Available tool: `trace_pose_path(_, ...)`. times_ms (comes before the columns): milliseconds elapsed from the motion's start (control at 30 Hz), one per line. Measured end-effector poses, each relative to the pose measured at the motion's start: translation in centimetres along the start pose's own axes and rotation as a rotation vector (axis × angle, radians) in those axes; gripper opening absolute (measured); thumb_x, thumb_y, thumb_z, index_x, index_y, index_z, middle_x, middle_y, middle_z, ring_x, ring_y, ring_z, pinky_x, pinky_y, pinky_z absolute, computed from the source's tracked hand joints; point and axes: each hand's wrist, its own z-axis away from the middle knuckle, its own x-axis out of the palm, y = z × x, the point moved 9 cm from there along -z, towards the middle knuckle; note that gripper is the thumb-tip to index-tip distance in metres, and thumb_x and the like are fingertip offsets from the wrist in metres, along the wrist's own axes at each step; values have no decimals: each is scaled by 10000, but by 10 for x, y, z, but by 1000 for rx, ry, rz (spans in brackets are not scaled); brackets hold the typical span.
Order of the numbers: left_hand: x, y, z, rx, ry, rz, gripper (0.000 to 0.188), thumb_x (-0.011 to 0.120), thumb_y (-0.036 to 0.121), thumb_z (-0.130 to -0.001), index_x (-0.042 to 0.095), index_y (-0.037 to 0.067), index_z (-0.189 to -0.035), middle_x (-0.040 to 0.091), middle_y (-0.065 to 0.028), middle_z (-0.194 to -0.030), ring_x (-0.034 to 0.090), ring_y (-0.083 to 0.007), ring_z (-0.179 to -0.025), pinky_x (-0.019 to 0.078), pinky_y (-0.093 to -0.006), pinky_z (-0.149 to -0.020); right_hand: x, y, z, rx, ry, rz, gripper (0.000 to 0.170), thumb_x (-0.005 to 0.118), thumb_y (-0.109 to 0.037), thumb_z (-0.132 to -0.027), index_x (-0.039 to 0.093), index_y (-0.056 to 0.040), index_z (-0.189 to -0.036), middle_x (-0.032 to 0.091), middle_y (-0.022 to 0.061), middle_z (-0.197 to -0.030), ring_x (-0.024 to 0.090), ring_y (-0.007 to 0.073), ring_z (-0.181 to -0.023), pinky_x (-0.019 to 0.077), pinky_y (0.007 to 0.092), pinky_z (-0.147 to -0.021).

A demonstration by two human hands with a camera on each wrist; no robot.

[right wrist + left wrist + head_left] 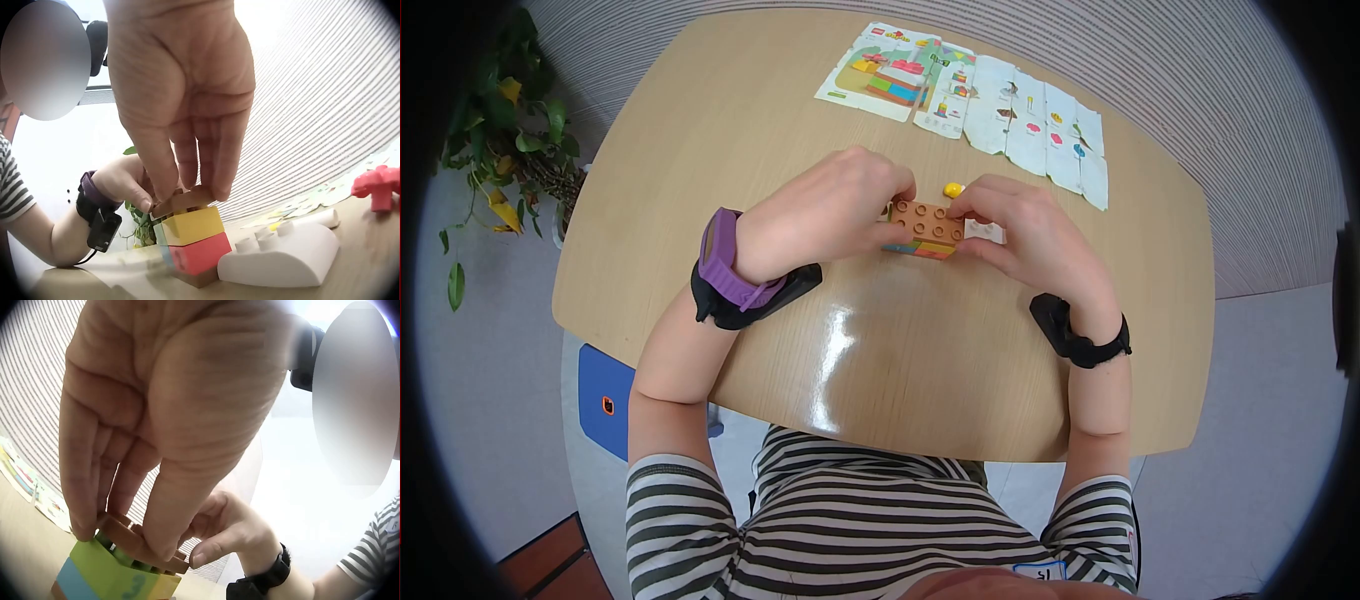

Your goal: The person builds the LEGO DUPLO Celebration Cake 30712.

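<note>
- Landmark: the brick stack [195, 255], standing upright on the table [700, 150] between the two hands.
- Brown plate [927, 220]: sits directly on top of the stack. Oblong, matt brown, thin-walled; round hollow studs in two rows of four. Studs of the layer below show in a gap beneath it, so the plate is not flush.
- Upper layer of stack: light green brick [112, 569] at the left end, with a bluish mark too blurred to read; yellow brick [194, 226] at the right end.
- Middle layer: blue brick [78, 581] under the green, red brick [205, 252] under the yellow; the red one bears a dark mark, illegible.
- Bottom of stack: brown base [199, 279], mostly hidden.
- Left hand [825, 215]: thumb and fingers pinch the plate at the stack's left end.
- Right hand [1030, 225]: thumb and fingers pinch the plate at the stack's right end.
- White curved brick [281, 259]: just right of the stack, studded, one end rounded.
- Yellow piece [953, 189]: near the stack, on its far side.
- Printed sheets [880, 75]: well beyond the stack, creased.
</note>
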Motion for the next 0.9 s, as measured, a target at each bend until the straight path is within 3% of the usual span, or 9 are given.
trace_pose_path(167,1,0,0,-6,-8,-2,254,739,107,-736,627,-48,-903,647,-187,-796,662,-284,-724,535,-342,-670,2,0,0,6,0,14,243,717,-44,-704,620,-16,-925,631,128,-883,607,326,-833,498,397,-718)
trace_pose_path(267,1,0,1,-5,-7,2,249,736,103,-736,626,-49,-900,647,-187,-796,663,-283,-723,535,-340,-667,3,0,1,7,-3,25,280,741,-31,-699,623,-9,-952,622,104,-894,618,260,-801,516,343,-708)
trace_pose_path(567,1,2,2,-10,-5,-39,252,725,73,-701,622,-42,-900,637,-180,-806,637,-305,-737,522,-354,-686,10,4,2,59,-53,48,317,718,-30,-710,588,-25,-1000,638,115,-940,611,308,-861,502,372,-745)
trace_pose_path(900,3,5,3,0,-22,-103,242,706,60,-694,620,-38,-898,634,-170,-815,612,-322,-755,505,-368,-694,6,-6,1,-11,6,55,308,696,-10,-711,572,-31,-992,634,110,-931,607,314,-866,500,383,-739)
